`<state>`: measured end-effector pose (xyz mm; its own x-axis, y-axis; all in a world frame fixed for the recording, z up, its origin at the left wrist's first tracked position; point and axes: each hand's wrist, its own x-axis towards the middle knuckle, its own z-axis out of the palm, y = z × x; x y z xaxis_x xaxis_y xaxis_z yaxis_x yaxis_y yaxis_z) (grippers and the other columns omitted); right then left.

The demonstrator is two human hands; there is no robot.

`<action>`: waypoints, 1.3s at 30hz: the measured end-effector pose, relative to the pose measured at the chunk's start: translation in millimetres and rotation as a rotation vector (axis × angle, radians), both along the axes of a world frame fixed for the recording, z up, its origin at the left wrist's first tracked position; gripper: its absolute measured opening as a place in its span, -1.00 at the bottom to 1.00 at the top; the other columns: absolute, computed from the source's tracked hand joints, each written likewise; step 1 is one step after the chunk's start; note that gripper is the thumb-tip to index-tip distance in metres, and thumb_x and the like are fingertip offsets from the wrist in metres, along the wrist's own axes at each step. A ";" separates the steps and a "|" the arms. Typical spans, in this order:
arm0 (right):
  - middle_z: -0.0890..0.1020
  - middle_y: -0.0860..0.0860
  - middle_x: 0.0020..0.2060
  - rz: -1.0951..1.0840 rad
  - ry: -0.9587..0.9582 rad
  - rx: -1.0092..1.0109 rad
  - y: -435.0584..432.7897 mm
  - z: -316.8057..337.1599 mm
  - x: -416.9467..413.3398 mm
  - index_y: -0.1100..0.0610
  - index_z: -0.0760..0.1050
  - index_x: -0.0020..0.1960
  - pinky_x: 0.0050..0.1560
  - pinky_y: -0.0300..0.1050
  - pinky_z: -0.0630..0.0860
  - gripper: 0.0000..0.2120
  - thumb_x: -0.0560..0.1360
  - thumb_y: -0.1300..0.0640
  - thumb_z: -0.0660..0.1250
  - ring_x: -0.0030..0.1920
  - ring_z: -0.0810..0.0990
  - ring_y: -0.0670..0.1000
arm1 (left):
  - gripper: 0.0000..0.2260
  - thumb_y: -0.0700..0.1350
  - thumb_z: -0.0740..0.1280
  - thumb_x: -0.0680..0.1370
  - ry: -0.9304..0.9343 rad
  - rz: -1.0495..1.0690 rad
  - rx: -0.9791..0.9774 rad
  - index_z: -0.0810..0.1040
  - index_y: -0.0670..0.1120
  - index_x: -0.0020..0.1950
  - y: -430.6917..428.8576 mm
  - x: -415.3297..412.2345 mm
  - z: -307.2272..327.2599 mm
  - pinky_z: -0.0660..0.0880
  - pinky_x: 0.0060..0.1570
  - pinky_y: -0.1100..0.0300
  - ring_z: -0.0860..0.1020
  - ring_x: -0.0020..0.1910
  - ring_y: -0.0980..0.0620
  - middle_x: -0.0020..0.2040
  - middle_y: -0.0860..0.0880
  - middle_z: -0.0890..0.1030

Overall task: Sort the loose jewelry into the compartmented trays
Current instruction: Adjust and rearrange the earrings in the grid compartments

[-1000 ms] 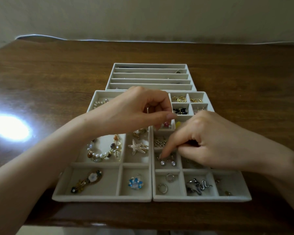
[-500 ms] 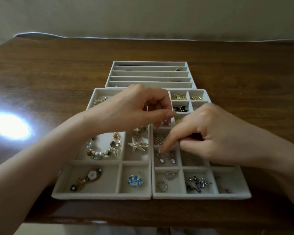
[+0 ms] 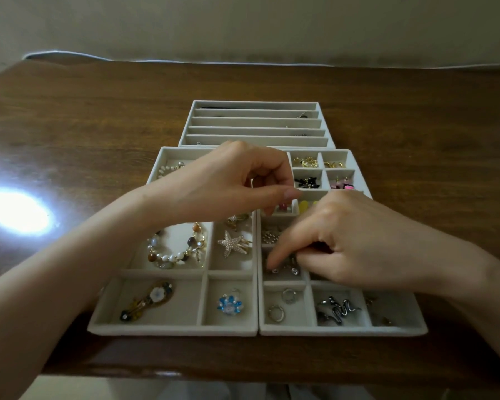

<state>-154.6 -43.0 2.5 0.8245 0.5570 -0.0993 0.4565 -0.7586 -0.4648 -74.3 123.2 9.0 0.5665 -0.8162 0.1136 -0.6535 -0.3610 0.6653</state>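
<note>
Two beige compartmented trays sit side by side: the left tray and the right tray. My right hand hovers over the right tray. Its index finger reaches down into a small compartment and touches tiny crystal studs, with the thumb close by and the other fingers curled. My left hand hangs above the seam between the trays with its fingers curled and thumb pointing right. Whether it holds anything is hidden. A bead bracelet and a starfish brooch lie in the left tray.
A third tray with long slots lies behind on the wooden table. Front compartments hold a flower hair clip, a blue flower ring, silver hoops and a snake ring. Gold earrings sit at the back right.
My right index fingertip has shifted slightly within the stud compartment. My left hand has stayed in the same place and pose.
</note>
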 end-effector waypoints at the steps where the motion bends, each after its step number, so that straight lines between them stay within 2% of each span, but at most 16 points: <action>1: 0.69 -0.08 -0.25 -0.003 0.004 0.004 0.0 0.9 0.0 -0.19 0.63 0.01 -0.05 -0.34 0.44 -0.66 0.42 0.03 0.13 -0.19 0.63 -0.10 | -0.80 0.07 0.30 0.50 -0.001 0.000 0.000 0.56 -0.04 -0.14 -0.3 -0.4 0.4 0.50 -0.27 -0.03 0.55 -0.36 0.05 -0.33 0.03 0.61; 5: 0.69 -0.04 -0.29 -0.028 0.001 0.055 -5.6 6.1 1.8 -0.20 0.64 -0.03 -0.16 -0.30 0.46 -0.68 0.43 0.05 0.16 -0.28 0.62 -0.07 | -0.75 0.10 0.28 0.46 0.009 0.009 -0.007 0.58 -0.07 -0.12 -0.6 -1.2 1.8 0.50 -0.24 -0.06 0.57 -0.33 -0.01 -0.31 -0.01 0.62; 12: 0.70 -0.04 -0.24 -0.041 0.023 0.030 -5.4 3.6 3.2 -0.22 0.62 0.01 -0.10 -0.13 0.54 -0.67 0.42 0.03 0.14 -0.23 0.65 -0.03 | -0.81 0.08 0.28 0.46 0.009 0.007 -0.001 0.56 -0.02 -0.16 -0.9 -1.8 1.0 0.50 -0.23 -0.06 0.57 -0.34 0.01 -0.33 0.02 0.61; 15: 0.70 -0.06 -0.23 -0.031 0.023 0.022 -4.0 2.8 2.9 -0.20 0.62 0.02 -0.14 -0.11 0.54 -0.66 0.41 0.03 0.14 -0.24 0.65 -0.03 | -0.81 0.07 0.28 0.47 0.011 0.006 -0.005 0.56 -0.02 -0.16 -0.4 -1.5 1.5 0.50 -0.24 -0.04 0.57 -0.34 0.02 -0.33 0.02 0.61; 20: 0.70 -0.09 -0.22 -0.018 0.020 0.017 -4.5 3.4 2.5 -0.22 0.62 0.01 -0.16 -0.17 0.52 -0.67 0.42 0.02 0.14 -0.26 0.63 -0.06 | -0.87 0.03 0.31 0.51 0.007 -0.002 0.001 0.55 0.00 -0.16 -0.2 0.1 0.2 0.49 -0.26 -0.03 0.55 -0.36 0.07 -0.34 0.04 0.61; 24: 0.70 -0.04 -0.23 -0.014 0.013 0.008 -4.3 1.7 3.7 -0.21 0.62 0.02 -0.11 -0.33 0.46 -0.66 0.42 0.02 0.13 -0.24 0.64 -0.05 | -0.82 0.06 0.31 0.50 0.010 -0.005 -0.003 0.57 -0.03 -0.14 0.1 0.4 -0.2 0.49 -0.28 -0.03 0.55 -0.36 0.02 -0.33 0.02 0.61; 26: 0.70 -0.04 -0.23 -0.017 0.012 0.022 -4.7 1.2 3.7 -0.21 0.62 0.02 -0.11 -0.29 0.47 -0.66 0.42 0.03 0.13 -0.25 0.64 -0.05 | -0.81 0.05 0.30 0.48 0.011 -0.003 -0.002 0.57 -0.05 -0.14 -0.8 -0.1 -0.5 0.49 -0.27 -0.03 0.56 -0.35 0.00 -0.32 0.01 0.61; 28: 0.70 -0.05 -0.26 -0.023 0.009 0.055 -5.3 2.1 3.5 -0.21 0.63 0.01 -0.20 -0.22 0.50 -0.67 0.42 0.06 0.16 -0.29 0.62 -0.06 | -0.82 0.04 0.31 0.49 0.008 -0.004 -0.001 0.57 -0.06 -0.14 -1.3 -0.2 -0.9 0.49 -0.27 -0.03 0.56 -0.35 -0.01 -0.32 0.00 0.62; 32: 0.67 -0.08 -0.33 -0.020 -0.007 0.110 -8.8 5.7 4.2 -0.19 0.66 -0.04 -0.34 -0.21 0.46 -0.69 0.42 0.09 0.20 -0.38 0.57 -0.04 | -0.83 0.01 0.31 0.51 0.011 -0.005 -0.002 0.57 -0.07 -0.13 -0.6 0.7 -1.1 0.49 -0.27 -0.05 0.56 -0.34 -0.02 -0.31 -0.01 0.62; 34: 0.66 -0.08 -0.34 -0.012 -0.007 0.096 -9.3 5.7 4.6 -0.18 0.66 -0.06 -0.33 -0.23 0.45 -0.69 0.42 0.09 0.19 -0.36 0.57 -0.04 | -0.83 0.02 0.31 0.50 0.013 -0.003 -0.001 0.57 -0.07 -0.14 -0.6 0.3 -1.1 0.49 -0.26 -0.02 0.56 -0.34 0.00 -0.31 0.00 0.62; 37: 0.65 -0.07 -0.36 -0.003 0.011 0.065 -7.4 3.4 3.4 -0.17 0.66 -0.06 -0.30 -0.36 0.39 -0.69 0.42 0.07 0.17 -0.35 0.56 -0.05 | -0.84 0.02 0.31 0.50 0.015 0.000 0.001 0.57 -0.05 -0.15 -0.9 -0.1 -1.4 0.49 -0.27 -0.01 0.55 -0.35 0.00 -0.32 0.00 0.62; 39: 0.68 -0.08 -0.30 0.003 0.037 0.046 -5.3 1.6 2.4 -0.17 0.65 -0.03 -0.23 -0.34 0.44 -0.68 0.42 0.05 0.16 -0.31 0.60 -0.07 | -0.84 0.03 0.31 0.49 0.014 -0.001 0.004 0.57 -0.05 -0.14 -0.7 -0.3 -0.9 0.49 -0.27 -0.03 0.56 -0.34 0.00 -0.32 0.00 0.62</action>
<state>-152.2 -48.3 4.1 0.8190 0.5644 -0.1036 0.4409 -0.7345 -0.5159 -74.6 122.5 8.1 0.5674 -0.8170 0.1022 -0.6441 -0.3632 0.6732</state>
